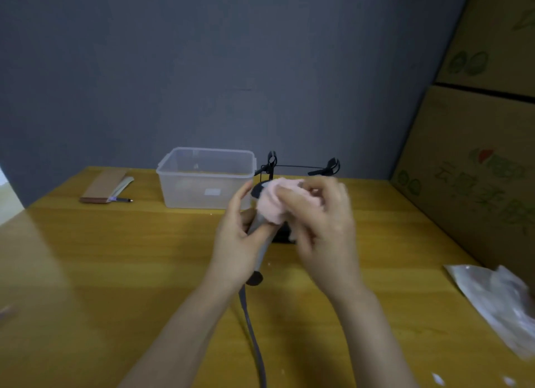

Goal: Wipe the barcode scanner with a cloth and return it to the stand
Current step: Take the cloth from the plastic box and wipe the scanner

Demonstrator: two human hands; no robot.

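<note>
Pale pink cloth (pixel 275 203), grey-and-black scanner (pixel 258 211) with grey cable (pixel 254 344), yellow wood-grain table (pixel 115 271), clear plastic box (pixel 207 179), brown cartons (pixel 477 156) printed green.

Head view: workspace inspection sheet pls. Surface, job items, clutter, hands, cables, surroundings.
Surface: wooden table, a few white specks.
Job's things: barcode scanner held above the table; pink cloth on its head; black base, likely the stand, mostly hidden behind the hands.
Clutter: clear plastic bin, brown notebook, pen, plastic bag, black clip frame.
Hands: left hand grips the scanner handle; right hand holds the cloth against the scanner.
Cables: grey cable runs from the handle toward the near edge.
Surroundings: grey wall, cardboard boxes at right.
</note>
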